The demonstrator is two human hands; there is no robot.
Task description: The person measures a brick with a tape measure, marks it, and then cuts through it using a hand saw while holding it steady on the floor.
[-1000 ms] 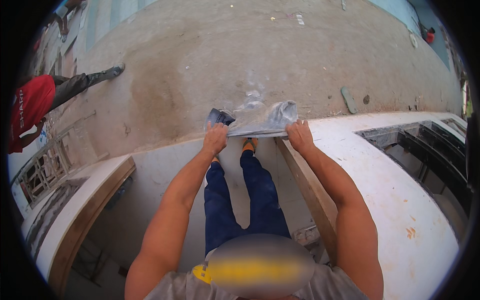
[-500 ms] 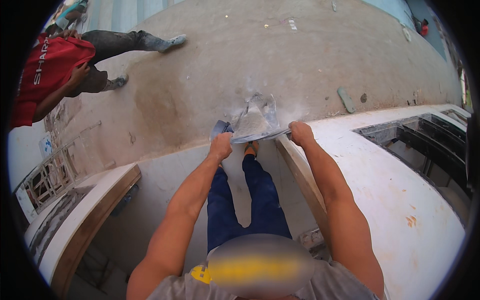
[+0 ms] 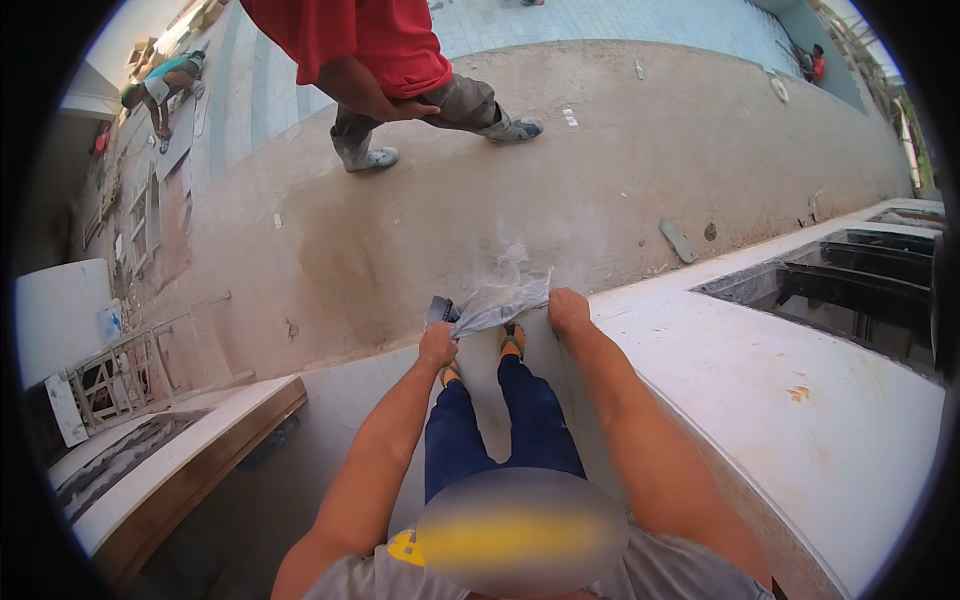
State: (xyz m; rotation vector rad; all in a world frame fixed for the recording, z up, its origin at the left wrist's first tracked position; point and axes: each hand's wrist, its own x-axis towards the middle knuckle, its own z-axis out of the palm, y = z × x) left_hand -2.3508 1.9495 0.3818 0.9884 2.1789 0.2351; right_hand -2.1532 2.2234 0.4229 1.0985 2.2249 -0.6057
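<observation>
A crumpled, dusty grey sheet (image 3: 502,303), thin like plastic or sacking, hangs stretched between my hands over my feet. My left hand (image 3: 437,344) is closed round its left end. A dark blue-grey flap (image 3: 440,310) sticks up just beyond those fingers; whether it belongs to the sheet I cannot tell. My right hand (image 3: 569,311) grips the other end, fingers closed, by the corner of the white wall. Pale dust shows on the ground past the sheet. Below it are my sandalled feet (image 3: 512,340).
A person in a red shirt (image 3: 400,50) stands ahead on the brown concrete ground (image 3: 480,180). Another person (image 3: 172,85) bends over far left. A green flat piece (image 3: 678,241) lies right. Walls with wood-edged openings flank me: white ledge (image 3: 760,340) right, timber edge (image 3: 210,470) left.
The sheet has drawn in and bunched up, and my hands are closer together. The person in red has come to the middle of the view, which has also shifted.
</observation>
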